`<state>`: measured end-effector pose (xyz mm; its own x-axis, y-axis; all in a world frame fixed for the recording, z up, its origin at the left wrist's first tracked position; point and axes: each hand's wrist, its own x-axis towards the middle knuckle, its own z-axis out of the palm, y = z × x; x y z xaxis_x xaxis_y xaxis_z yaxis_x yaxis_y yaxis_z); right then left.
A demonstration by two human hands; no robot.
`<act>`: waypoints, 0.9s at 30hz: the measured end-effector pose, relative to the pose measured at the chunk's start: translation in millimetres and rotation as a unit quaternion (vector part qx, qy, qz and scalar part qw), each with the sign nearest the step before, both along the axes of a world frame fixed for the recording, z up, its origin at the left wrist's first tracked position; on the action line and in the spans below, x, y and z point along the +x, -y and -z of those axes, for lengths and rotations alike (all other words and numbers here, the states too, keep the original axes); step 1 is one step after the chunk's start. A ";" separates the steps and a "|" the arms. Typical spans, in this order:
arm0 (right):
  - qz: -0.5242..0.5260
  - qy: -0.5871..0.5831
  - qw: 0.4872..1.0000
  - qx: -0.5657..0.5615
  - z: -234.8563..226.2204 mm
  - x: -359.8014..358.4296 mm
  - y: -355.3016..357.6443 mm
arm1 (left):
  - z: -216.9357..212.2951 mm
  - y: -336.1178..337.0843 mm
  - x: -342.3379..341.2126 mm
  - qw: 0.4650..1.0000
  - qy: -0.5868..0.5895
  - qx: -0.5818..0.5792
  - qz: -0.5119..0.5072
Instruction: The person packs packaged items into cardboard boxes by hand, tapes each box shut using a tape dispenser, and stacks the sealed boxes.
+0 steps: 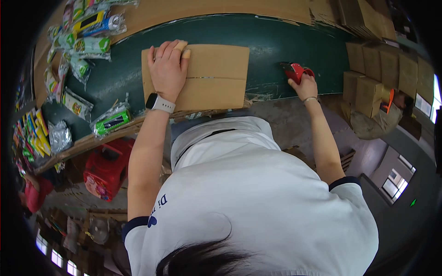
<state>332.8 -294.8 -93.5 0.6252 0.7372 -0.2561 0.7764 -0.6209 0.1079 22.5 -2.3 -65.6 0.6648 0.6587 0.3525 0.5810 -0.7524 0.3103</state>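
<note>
Left hand [168, 66] laid palm down on the far left part of a brown cardboard box [216, 89], fingers pointing away from the body and only slightly spread, thumb to the right; tan coverings on two of the tips. It rests on the board rather than closing round it. Pale-strapped watch [162, 104] on that wrist.

Right hand [306, 86] well apart, out to the right, clamped on a red tape dispenser [294, 70] with a dark front end pointing left and away. Dispenser is over the green counter [269, 43], clear of the box; whether it touches the surface, cannot tell. Thin bracelet [311, 99] on the right wrist.

Box sits at the near edge of the counter, in front of the body, with a narrow seam running across its upper face.

Left of the box: clear-wrapped packages [92, 45], mostly green and white, heaped toward the far side; a bright green wrapped item [113, 121] near the close edge, a crumpled silvery packet [60, 136] farther left. Red plastic stool [107, 168] below the counter. Brown cartons [368, 94] stacked at far right
</note>
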 end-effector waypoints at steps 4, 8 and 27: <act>0.107 -0.077 0.990 0.047 1.4 1.4 -7.9 | 1.1 2.1 -5.0 1.000 0.002 -0.006 -0.001; 0.163 -0.423 0.831 0.322 -55.5 -17.9 -45.4 | 2.5 0.1 -4.1 1.000 0.018 -0.014 -0.013; -0.098 -0.672 0.733 0.024 -72.7 -107.3 -171.7 | -38.6 23.2 -33.6 0.913 0.322 -0.248 -0.041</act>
<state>225.5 -123.1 -20.7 -0.2875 0.8082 -0.5140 0.2358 -0.4604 -0.8558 -11.1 -25.4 -27.0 0.3657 0.8818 0.2978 0.2065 -0.3889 0.8979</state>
